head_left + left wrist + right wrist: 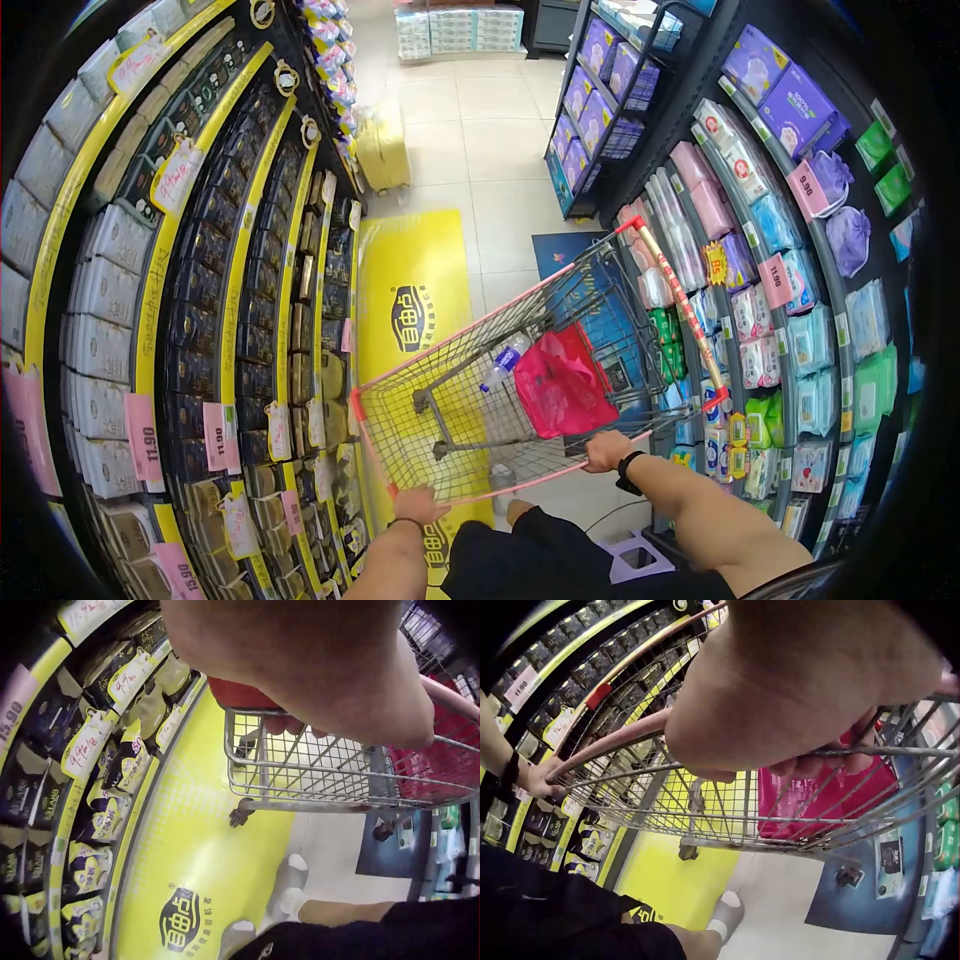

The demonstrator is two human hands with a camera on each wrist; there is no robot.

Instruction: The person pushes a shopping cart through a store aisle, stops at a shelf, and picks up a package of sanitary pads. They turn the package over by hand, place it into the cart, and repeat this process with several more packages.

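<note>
Your left hand (pixel 416 505) gripped the shopping cart's side rim (pixel 541 481) near its front; your right hand (pixel 608 452) gripped nearer the handle (pixel 676 300), probably for balance. Inside, the pink bag (pixel 562 388) lay beside a bottle (pixel 506 362).

Dark packs (pixel 195 320) and white packs (pixel 102 350) line yellow-edged shelving (pixel 143 350) on the left, with pink 11.90 price tags (pixel 145 442). A yellow floor panel (pixel 415 245) runs beside it, a yellow box (pixel 383 150) near its far end. On the right, purple packs (pixel 598 48) stand on a black rack (pixel 607 105); beyond the pale floor tiles (pixel 432 155), wrapped bundles (pixel 460 32) are stacked
</note>
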